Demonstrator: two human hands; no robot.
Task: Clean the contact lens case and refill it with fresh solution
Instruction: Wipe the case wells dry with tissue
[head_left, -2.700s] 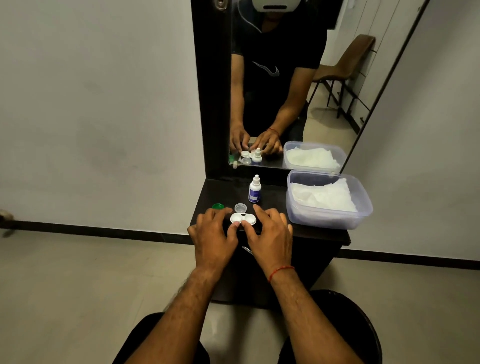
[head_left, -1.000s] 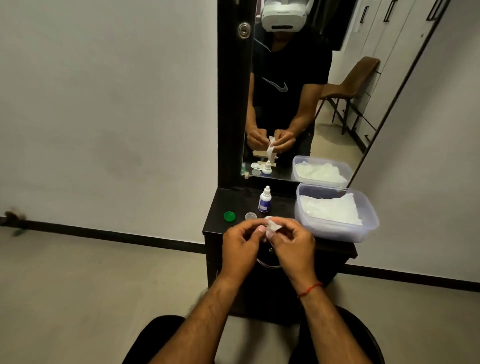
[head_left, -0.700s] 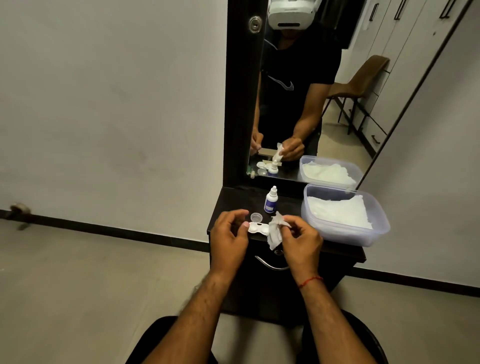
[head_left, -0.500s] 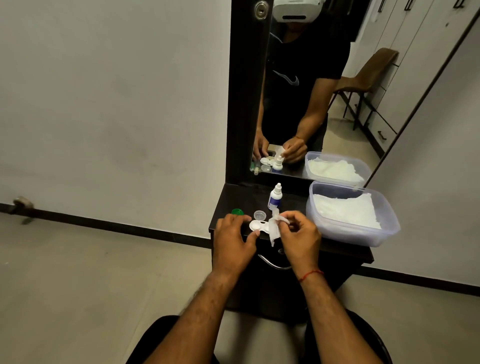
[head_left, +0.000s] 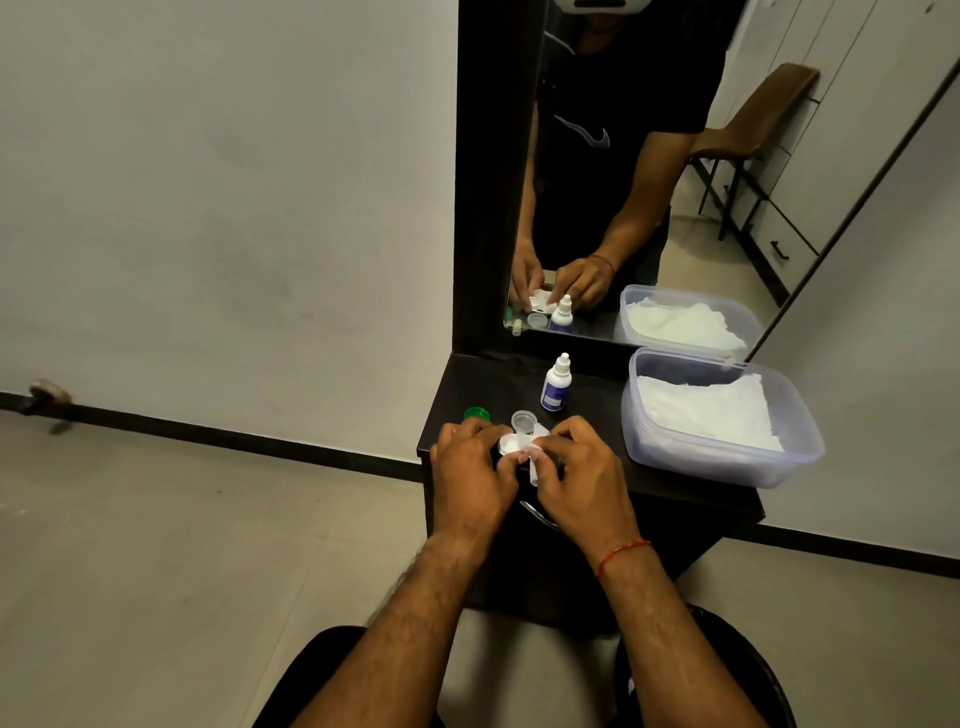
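Near the front edge of the desk (head_left: 597, 400), the left hand (head_left: 470, 467) grips the left end of the lens case (head_left: 510, 445), while the right hand (head_left: 576, 478) pinches a tissue (head_left: 536, 457) against its right well. A hard twist could flick the light case off the edge. It could also knock the clear cap (head_left: 523, 420), loose at the case's twelve o'clock, toward the solution bottle (head_left: 557, 384) at one o'clock.

Our forearms stretched forward, converging, our left hand (head_left: 475, 470) curled round the contact lens case (head_left: 510, 445), our right hand (head_left: 577, 480) pinching a tissue (head_left: 534, 474) against it, knuckles up
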